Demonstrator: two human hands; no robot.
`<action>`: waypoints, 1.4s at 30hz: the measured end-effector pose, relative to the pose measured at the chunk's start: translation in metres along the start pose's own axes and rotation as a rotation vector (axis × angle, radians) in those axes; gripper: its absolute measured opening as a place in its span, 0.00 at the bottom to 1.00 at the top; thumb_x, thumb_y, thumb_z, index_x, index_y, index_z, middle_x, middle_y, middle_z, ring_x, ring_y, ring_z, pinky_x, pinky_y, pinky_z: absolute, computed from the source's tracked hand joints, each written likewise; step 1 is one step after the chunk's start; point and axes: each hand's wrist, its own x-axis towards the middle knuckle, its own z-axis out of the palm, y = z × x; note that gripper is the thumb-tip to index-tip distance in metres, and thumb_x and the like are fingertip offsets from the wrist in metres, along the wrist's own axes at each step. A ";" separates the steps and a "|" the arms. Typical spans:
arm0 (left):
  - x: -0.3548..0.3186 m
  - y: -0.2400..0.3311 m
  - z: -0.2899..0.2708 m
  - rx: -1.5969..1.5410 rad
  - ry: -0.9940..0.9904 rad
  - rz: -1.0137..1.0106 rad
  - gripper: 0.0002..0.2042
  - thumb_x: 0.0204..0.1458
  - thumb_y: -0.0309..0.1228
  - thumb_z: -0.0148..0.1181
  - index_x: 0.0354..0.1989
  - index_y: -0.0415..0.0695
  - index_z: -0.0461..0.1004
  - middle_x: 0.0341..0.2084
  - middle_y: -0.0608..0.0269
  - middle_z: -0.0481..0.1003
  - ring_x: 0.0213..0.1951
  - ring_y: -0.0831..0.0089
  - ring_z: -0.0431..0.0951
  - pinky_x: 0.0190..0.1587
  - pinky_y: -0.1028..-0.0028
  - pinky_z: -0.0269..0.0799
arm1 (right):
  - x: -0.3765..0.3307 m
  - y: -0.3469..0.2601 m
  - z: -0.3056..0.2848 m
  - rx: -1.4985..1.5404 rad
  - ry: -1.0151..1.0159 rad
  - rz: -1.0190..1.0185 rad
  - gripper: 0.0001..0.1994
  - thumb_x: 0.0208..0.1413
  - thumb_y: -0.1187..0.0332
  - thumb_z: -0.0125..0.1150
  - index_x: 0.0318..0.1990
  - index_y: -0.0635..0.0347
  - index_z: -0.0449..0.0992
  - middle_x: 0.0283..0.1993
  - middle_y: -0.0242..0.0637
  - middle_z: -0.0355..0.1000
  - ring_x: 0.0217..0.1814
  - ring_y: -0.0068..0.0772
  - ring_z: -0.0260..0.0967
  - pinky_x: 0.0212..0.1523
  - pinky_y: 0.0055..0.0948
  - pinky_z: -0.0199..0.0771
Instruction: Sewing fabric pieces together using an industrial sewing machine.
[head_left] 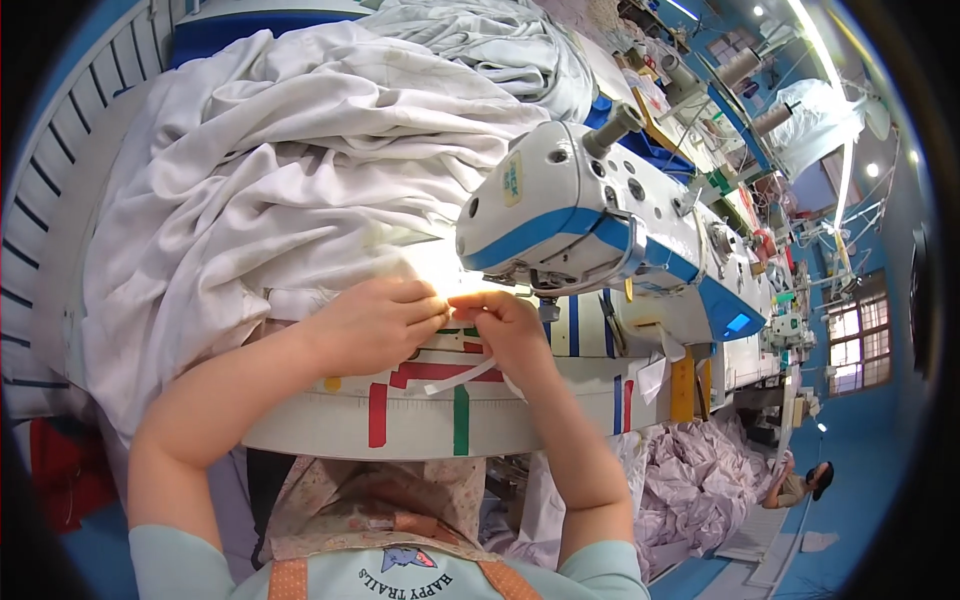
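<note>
Beside the sewing machine [590,215], the left hand [385,318] and right hand [512,335] nearly meet, fingers narrowed, any grip impossible to tell, white cloth [300,160] heaped machine-left, nearer the left hand.

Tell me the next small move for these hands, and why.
Probably straighten the white strip with the right hand while the left hand steadies the white cloth. The strip lies curved beside the right hand, its near end loose over the table, and both hands' fingertips are close together near the sewing machine. Glare hides what they pinch.
</note>
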 end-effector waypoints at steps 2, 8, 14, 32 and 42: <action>0.001 0.000 0.000 0.038 0.010 0.021 0.15 0.47 0.28 0.58 0.44 0.37 0.78 0.44 0.62 0.76 0.51 0.66 0.74 0.54 0.70 0.72 | 0.004 0.002 -0.004 -0.002 -0.061 -0.030 0.18 0.53 0.80 0.47 0.45 0.59 0.82 0.38 0.30 0.80 0.22 0.11 0.60 0.23 0.15 0.62; 0.001 0.000 0.001 -0.093 -0.101 -0.072 0.16 0.47 0.26 0.58 0.46 0.37 0.76 0.47 0.60 0.75 0.55 0.63 0.73 0.57 0.67 0.70 | 0.016 0.009 -0.022 -0.034 -0.222 0.021 0.14 0.58 0.71 0.52 0.48 0.56 0.81 0.40 0.30 0.78 0.45 0.20 0.73 0.41 0.22 0.72; 0.001 0.000 0.001 -0.046 -0.066 -0.034 0.18 0.46 0.26 0.58 0.48 0.38 0.76 0.49 0.59 0.74 0.55 0.62 0.73 0.59 0.67 0.69 | 0.022 0.028 -0.038 -0.229 0.012 -0.135 0.10 0.54 0.68 0.64 0.41 0.58 0.84 0.36 0.33 0.80 0.37 0.22 0.74 0.40 0.22 0.72; 0.005 0.003 -0.003 -0.102 -0.129 -0.122 0.17 0.46 0.25 0.57 0.47 0.38 0.76 0.49 0.60 0.74 0.56 0.62 0.72 0.59 0.65 0.69 | 0.048 0.071 -0.037 -0.442 0.104 -0.474 0.08 0.54 0.67 0.67 0.39 0.60 0.83 0.37 0.36 0.81 0.38 0.29 0.77 0.41 0.29 0.76; 0.003 0.002 -0.001 -0.099 -0.102 -0.111 0.17 0.47 0.26 0.57 0.47 0.39 0.77 0.49 0.60 0.74 0.57 0.60 0.72 0.59 0.64 0.68 | 0.000 0.054 -0.045 -0.809 0.451 -0.622 0.10 0.52 0.69 0.60 0.41 0.60 0.79 0.37 0.38 0.78 0.36 0.44 0.75 0.48 0.47 0.71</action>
